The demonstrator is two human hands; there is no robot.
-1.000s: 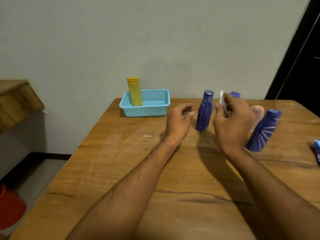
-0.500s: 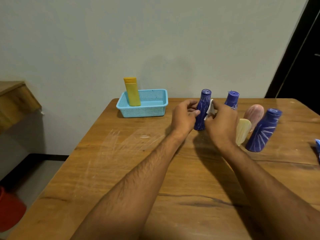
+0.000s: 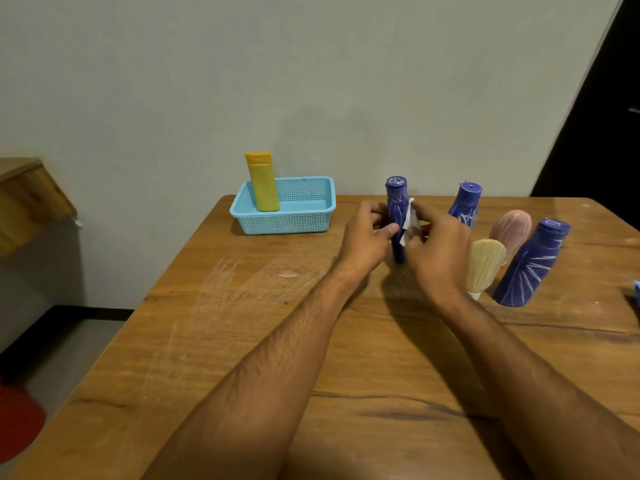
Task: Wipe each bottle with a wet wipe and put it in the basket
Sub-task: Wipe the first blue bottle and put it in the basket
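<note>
A slim blue bottle (image 3: 397, 206) stands upright on the wooden table (image 3: 242, 323). My left hand (image 3: 367, 237) grips its lower part from the left. My right hand (image 3: 440, 251) holds a white wet wipe (image 3: 410, 220) against the bottle's right side. A yellow bottle (image 3: 262, 181) stands in the left end of the light blue basket (image 3: 304, 216) at the table's far edge. To the right stand another blue bottle (image 3: 465, 204), a pink bottle (image 3: 512, 230), a cream bottle (image 3: 485, 268) and a large blue bottle (image 3: 531, 265).
A grey wall runs right behind the table. A wooden shelf (image 3: 27, 195) juts out at the left. A red object (image 3: 17, 424) lies on the floor at lower left. A blue item (image 3: 636, 292) peeks in at the right edge, by a dark doorway.
Both hands moved forward to the slim blue bottle. My left hand took hold of it and my right hand brought the wipe against its side.
</note>
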